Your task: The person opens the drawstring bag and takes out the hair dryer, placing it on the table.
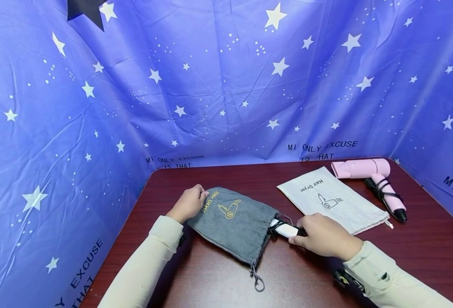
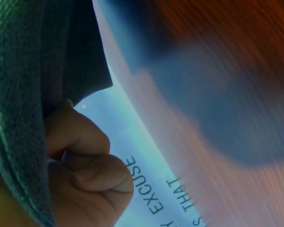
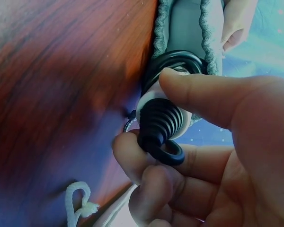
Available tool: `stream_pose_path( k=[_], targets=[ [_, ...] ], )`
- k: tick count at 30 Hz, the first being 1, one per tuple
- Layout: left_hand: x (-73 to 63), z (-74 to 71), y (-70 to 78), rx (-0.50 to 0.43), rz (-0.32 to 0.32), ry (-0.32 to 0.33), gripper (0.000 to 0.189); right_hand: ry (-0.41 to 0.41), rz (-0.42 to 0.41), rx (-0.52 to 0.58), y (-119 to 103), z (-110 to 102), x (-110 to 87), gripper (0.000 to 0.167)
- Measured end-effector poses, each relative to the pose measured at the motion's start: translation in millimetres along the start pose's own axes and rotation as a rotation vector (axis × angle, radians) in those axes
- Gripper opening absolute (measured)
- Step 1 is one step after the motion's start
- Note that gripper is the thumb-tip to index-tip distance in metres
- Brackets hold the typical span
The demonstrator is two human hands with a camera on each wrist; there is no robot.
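My left hand (image 1: pixel 189 203) pinches the closed-end corner of a grey drawstring bag (image 1: pixel 242 231) with yellow "Hair Dryer" print. In the left wrist view, the bag's cloth (image 2: pixel 19 94) hides part of that hand's curled fingers. From the bag's mouth, on the right, sticks the white handle (image 1: pixel 286 230) of a hair dryer wound with black cord; its head is hidden inside. My right hand (image 1: pixel 326 235) grips the handle's end. In the right wrist view, thumb and fingers close about its ribbed black cord sleeve (image 3: pixel 161 118).
A flat white drawstring bag (image 1: pixel 349 203) with black "Hair Dryer" print lies beyond my right hand. Past it rests a pink hair dryer (image 1: pixel 361 168) with a black cord round its handle. Blue star-printed cloth (image 1: pixel 219 85) hangs behind the dark red table (image 1: pixel 211 282).
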State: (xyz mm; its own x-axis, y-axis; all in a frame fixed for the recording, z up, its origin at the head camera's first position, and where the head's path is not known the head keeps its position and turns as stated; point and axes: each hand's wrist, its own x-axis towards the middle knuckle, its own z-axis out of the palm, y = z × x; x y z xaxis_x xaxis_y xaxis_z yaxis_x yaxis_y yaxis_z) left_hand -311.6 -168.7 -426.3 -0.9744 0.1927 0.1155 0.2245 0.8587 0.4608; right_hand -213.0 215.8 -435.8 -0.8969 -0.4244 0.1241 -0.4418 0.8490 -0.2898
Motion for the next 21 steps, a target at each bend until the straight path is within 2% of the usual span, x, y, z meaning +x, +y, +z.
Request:
stream_pose_path(
  k=[21],
  targets=[
    [0.7,-7.9,-5.4,0.008,0.008,0.005,0.021,-0.016,0.021,-0.012,7.1,-4.1,-6.5,0.039]
  ],
)
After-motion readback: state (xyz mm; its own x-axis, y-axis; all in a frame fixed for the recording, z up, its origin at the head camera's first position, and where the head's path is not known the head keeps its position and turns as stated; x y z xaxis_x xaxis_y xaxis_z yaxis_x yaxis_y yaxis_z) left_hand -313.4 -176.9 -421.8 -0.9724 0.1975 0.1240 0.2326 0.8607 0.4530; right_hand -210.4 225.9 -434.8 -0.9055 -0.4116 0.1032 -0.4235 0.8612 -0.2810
